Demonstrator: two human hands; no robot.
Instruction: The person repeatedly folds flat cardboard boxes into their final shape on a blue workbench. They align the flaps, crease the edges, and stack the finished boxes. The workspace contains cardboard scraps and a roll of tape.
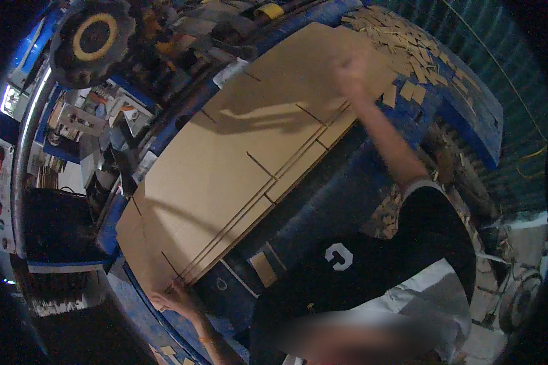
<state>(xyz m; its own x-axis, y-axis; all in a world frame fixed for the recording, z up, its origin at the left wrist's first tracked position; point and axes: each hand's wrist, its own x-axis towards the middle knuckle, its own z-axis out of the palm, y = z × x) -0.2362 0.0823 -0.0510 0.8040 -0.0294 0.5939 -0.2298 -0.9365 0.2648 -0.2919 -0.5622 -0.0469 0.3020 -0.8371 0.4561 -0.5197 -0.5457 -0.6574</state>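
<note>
A large brown cardboard sheet (192,194) lies slantwise across a blue machine bed, with dark slots and two long parallel lines along its near side. At the sheet's lower left corner, my left hand (179,299) is closed on the edge, fingers on the upper face. My right hand (351,72) is over the far right end of the sheet, smeared by motion, so its fingers cannot be made out. Whether it touches the board is unclear. Shadows of an arm and hand fall across the cardboard.
Many small cardboard offcuts (417,58) lie heaped on the blue surface at the far right. A dark lobed handwheel (94,36) with a yellow ring stands at upper left, by machine parts. A control panel (1,194) with buttons is at the left edge.
</note>
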